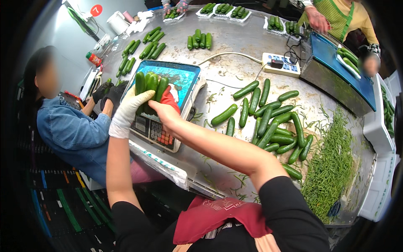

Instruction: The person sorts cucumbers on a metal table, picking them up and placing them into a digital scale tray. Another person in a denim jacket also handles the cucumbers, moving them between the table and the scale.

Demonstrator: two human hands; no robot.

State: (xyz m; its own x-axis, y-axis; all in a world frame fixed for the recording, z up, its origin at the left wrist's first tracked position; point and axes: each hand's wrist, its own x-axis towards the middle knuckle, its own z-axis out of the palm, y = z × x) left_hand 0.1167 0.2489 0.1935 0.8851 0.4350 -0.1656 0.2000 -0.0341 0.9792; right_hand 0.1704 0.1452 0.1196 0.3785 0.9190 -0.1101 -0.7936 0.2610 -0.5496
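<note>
Several green cucumbers (151,82) are bunched upright between my two hands, above the blue pan (181,75) of a digital scale. My left hand (132,102), in a pale glove, wraps the bunch from the left. My right hand (168,105), with red glove material showing, grips it from the right. Whether the bunch touches the pan is hidden by my hands. Below them are the scale's display and keypad (162,134). To the right, loose cucumbers (266,121) lie in a scattered heap on the metal table (225,72).
Green beans (330,167) are piled at the right. A power strip (281,64) with cables lies beyond the cucumbers, near another blue-topped machine (343,72). Grouped cucumbers (200,41) and filled white trays (241,14) stand farther back. A co-worker in denim (72,126) is close at left.
</note>
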